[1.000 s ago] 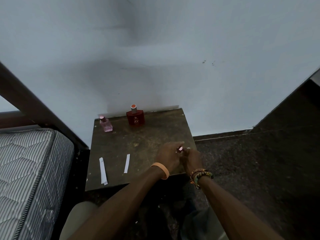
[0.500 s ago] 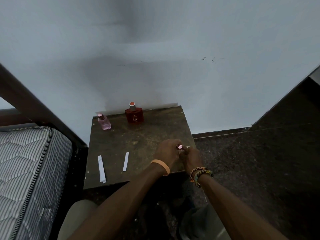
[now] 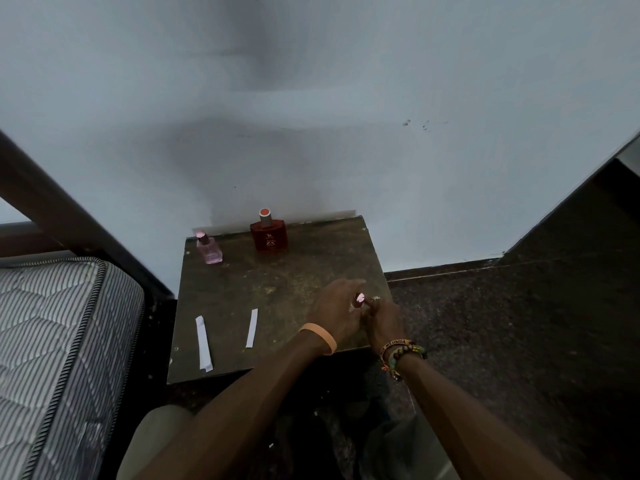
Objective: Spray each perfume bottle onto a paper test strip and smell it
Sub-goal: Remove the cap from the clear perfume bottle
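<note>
Both hands meet at the worktop's [image 3: 277,289] near right corner, the left hand [image 3: 334,311] and right hand [image 3: 382,322] with fingers closed around a small pink-capped bottle [image 3: 358,299].

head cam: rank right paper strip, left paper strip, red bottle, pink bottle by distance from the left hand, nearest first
From the left hand:
1. Right paper strip, just to its left, near the table's front.
2. Left paper strip, further left, by the front-left corner.
3. Red bottle, at the back by the wall.
4. Pink bottle, back-left corner.
</note>
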### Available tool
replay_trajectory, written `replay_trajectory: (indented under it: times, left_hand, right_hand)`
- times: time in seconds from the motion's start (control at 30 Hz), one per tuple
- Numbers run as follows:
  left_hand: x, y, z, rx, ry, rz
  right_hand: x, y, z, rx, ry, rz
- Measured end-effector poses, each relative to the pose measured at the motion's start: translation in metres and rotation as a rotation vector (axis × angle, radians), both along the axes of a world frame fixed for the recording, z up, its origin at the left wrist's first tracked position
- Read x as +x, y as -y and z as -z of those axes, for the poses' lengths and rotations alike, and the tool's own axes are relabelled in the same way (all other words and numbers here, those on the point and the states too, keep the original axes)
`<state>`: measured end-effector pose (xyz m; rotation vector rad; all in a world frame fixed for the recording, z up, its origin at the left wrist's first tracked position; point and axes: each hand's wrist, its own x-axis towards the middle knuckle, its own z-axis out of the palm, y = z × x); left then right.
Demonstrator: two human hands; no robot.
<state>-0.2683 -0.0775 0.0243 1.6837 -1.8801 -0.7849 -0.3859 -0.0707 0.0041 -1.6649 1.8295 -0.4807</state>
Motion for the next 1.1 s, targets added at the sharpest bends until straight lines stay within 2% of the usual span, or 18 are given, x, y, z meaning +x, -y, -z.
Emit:
replay_trajectory:
  times: [0.2,0.3,0.5,0.73,0.93,1.1]
  left_hand:
    - [0.0024,0.0025,-0.0048,-0.017,-0.018,0.011]
    - [0.0006,0.0026,-0.0023,-0.004,0.029,-0.005]
    - [0.0021,0.0002,-0.0007,-0.039,-0.064,0.000]
    - [0.0008,0.0003,0.0013,0.006,-0.030,0.025]
    - [0.0002,0.0020,-0.0019,-0.033,-0.030,-0.022]
    - [0.0013,0.0002,0.0000,-0.035,-0.056,0.014]
  right_hand:
    - [-0.0010,-0.0006,-0.0015,-0.005,0.052,0.013]
    - [-0.0008,-0.0009,0.0015,0.004,0.033,-0.004]
    - [-0.0016,-0.0008,0.0014,-0.013,0.046,0.010]
    - [-0.0038,-0.0014,0.0068,-0.036,-0.007,-0.019]
    - [-0.0037,-0.0014,0.0071,-0.040,-0.030,-0.043]
    - [-0.0041,-0.0025,0.0053,-0.026,0.017,-0.015]
